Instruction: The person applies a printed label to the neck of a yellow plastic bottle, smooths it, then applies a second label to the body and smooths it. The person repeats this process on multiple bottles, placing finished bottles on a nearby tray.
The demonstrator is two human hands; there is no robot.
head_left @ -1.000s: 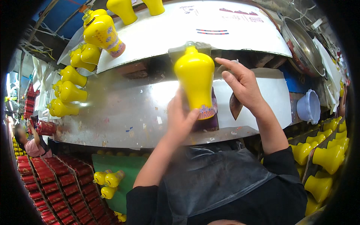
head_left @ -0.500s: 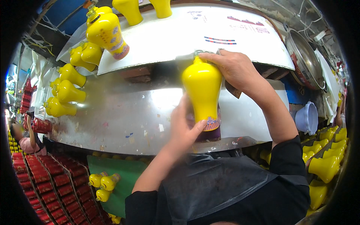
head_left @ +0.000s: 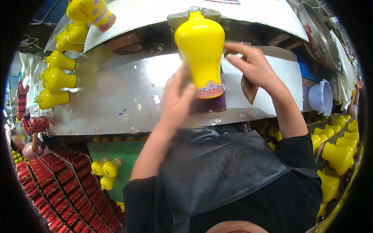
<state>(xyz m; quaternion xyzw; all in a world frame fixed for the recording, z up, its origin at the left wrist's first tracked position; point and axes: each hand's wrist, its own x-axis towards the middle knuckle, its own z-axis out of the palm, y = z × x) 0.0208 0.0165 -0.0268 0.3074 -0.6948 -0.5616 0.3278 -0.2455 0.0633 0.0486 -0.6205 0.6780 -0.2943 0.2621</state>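
Observation:
A glossy yellow bottle (head_left: 200,46) with a clear glass neck lies in front of me, its neck away from me. A blue and red pattern band (head_left: 210,89) rings its base. Its neck end is over a grey pad (head_left: 178,20), and a dark purple block (head_left: 215,104) shows under the base. My left hand (head_left: 175,99), slightly blurred, is by the bottle's left side with thumb and fingers apart; whether it touches is unclear. My right hand (head_left: 254,66) is beside the right side, index finger and thumb stretched toward the bottle, other fingers curled round a brown pointed scraper-like piece (head_left: 249,90).
Several plain yellow bottles (head_left: 60,78) lie along the metal table's (head_left: 132,97) left side. A patterned bottle (head_left: 91,13) stands on the white board (head_left: 147,15). To the right are a pale blue bucket (head_left: 320,97) and rows of yellow bottles (head_left: 338,157). Red boxes (head_left: 58,178) fill the lower left.
My right hand has come off the bottle's neck and moved down its right side. My left thumb has left the base. The view has shifted, so the scene sits higher in the picture.

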